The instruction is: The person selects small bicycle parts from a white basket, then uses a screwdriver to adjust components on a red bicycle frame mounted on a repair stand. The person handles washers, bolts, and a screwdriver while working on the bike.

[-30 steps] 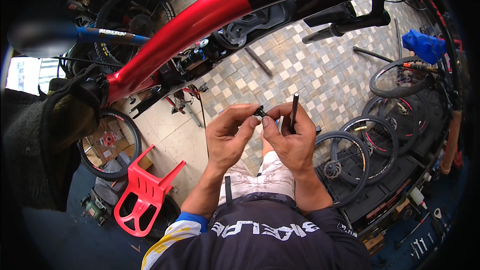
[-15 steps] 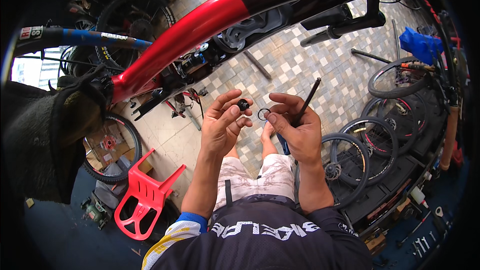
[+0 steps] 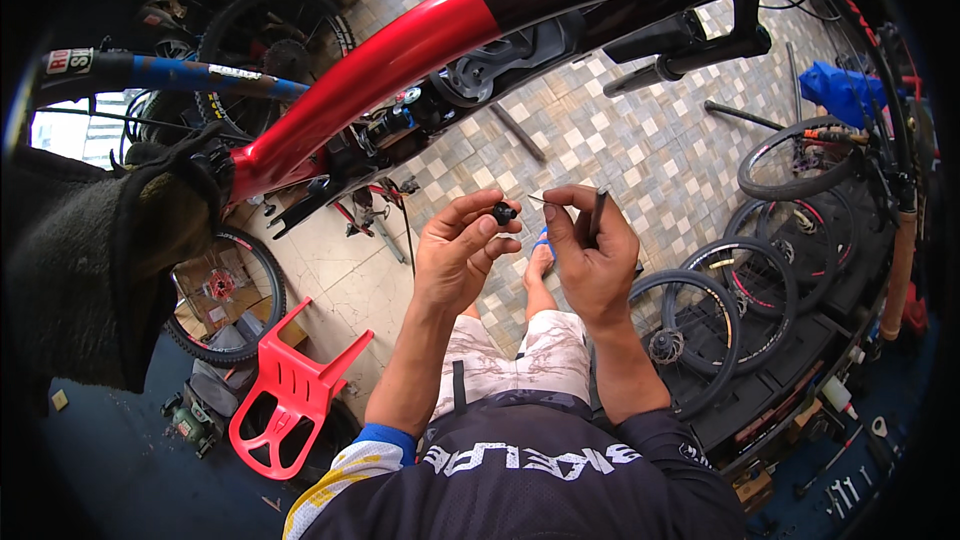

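My left hand [image 3: 450, 258] pinches a small black cylindrical part [image 3: 505, 212] between thumb and fingertips. Facing it across a narrow gap, my right hand [image 3: 598, 270] grips a thin dark ring [image 3: 537, 200] at its fingertips, which now shows nearly edge-on. A slim black rod-shaped tool [image 3: 600, 208] is also tucked in the right hand, its lower part hidden by the fingers. Ring and black part are apart. Beyond both hands runs a red and black bicycle frame [image 3: 400, 55], touched by neither.
A red plastic chair [image 3: 290, 395] stands at the lower left, beside a wheel [image 3: 225, 295]. Several bicycle wheels [image 3: 690, 340] lie on the right. A dark cloth [image 3: 90, 270] hangs at the left, and a blue bag [image 3: 840, 90] is at the far right.
The ring has turned from face-on to nearly edge-on. My right hand has rotated, swinging the rod more upright. My left hand has shifted slightly right with the black part.
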`<act>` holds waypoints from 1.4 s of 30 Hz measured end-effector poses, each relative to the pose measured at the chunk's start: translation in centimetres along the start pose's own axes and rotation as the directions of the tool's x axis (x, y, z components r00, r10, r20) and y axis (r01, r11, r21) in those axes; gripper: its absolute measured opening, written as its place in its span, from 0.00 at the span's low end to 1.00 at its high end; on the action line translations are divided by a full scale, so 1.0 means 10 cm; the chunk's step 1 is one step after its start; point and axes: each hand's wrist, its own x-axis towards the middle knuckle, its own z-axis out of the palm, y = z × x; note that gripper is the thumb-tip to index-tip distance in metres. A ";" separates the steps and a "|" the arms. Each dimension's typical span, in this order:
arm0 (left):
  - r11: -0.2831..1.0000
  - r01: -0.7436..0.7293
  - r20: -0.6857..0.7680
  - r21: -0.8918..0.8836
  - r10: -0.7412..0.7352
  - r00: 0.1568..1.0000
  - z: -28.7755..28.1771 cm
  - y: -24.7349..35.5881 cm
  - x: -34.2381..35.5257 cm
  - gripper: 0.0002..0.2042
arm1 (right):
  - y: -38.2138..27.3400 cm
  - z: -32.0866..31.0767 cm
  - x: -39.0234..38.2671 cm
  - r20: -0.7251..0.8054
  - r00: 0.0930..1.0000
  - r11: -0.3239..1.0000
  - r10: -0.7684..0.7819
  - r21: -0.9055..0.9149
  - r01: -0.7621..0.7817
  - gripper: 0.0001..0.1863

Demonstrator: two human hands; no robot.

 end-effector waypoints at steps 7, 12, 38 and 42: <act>0.999 -0.023 0.008 0.030 0.022 1.000 0.02 -0.05 0.01 0.15 | 0.21 0.15 0.02 0.016 0.851 0.841 -0.526 -0.143 0.522 0.28; 0.998 -0.011 -0.019 0.070 0.013 1.000 0.09 0.02 -0.02 0.16 | 0.25 0.03 0.01 0.157 0.828 0.776 -0.538 -0.291 0.559 0.29; 0.730 -0.179 -0.048 0.660 0.279 0.959 0.26 0.01 -0.12 0.10 | 0.08 -0.07 0.07 0.253 0.964 0.994 0.082 0.047 -0.097 0.11; 0.706 -0.179 -0.048 0.685 0.289 0.956 0.24 -0.01 -0.11 0.10 | 0.11 -0.10 0.06 0.325 0.924 0.974 0.203 0.035 -0.226 0.09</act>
